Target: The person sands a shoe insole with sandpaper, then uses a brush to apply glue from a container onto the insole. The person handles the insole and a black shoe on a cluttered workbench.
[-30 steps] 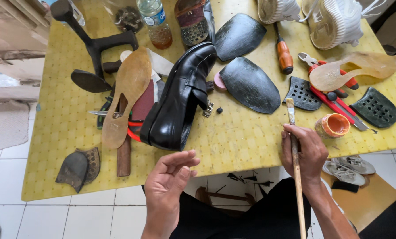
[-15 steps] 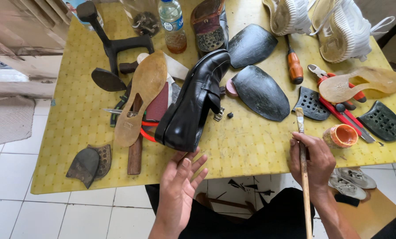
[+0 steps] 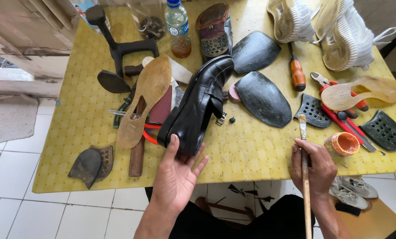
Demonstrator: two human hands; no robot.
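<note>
The worktop, covered in a yellow patterned sheet, fills most of the view and carries shoe-repair gear. At its centre lies a black shoe on its side, toe toward 1 o'clock, heel toward 7 o'clock near the front edge. At 1 o'clock from it, at the far edge, stand two white trainers, soles up. Just beside the shoe at 9 o'clock lies a tan sole, its length running alongside the shoe; at 3 o'clock lie two black rubber soles, one behind the other. An iron last stands at 10 o'clock from the shoe, and a plastic bottle at 12 o'clock, with a brown shoe, sole up, just beside it. The left hand is open, palm up, fingers spread; its fingertips touch the shoe's heel end from below and the thumb rests against the heel's side, not closed around it. The right hand at 4 o'clock from the shoe is curled shut around a long brush, bristles pointing to 12 o'clock over the worktop. Just beside that hand at 2 o'clock sits a small orange pot. Red pliers and a clear sole lie beyond it; two worn heel pieces lie at the shoe's 8 o'clock.
</note>
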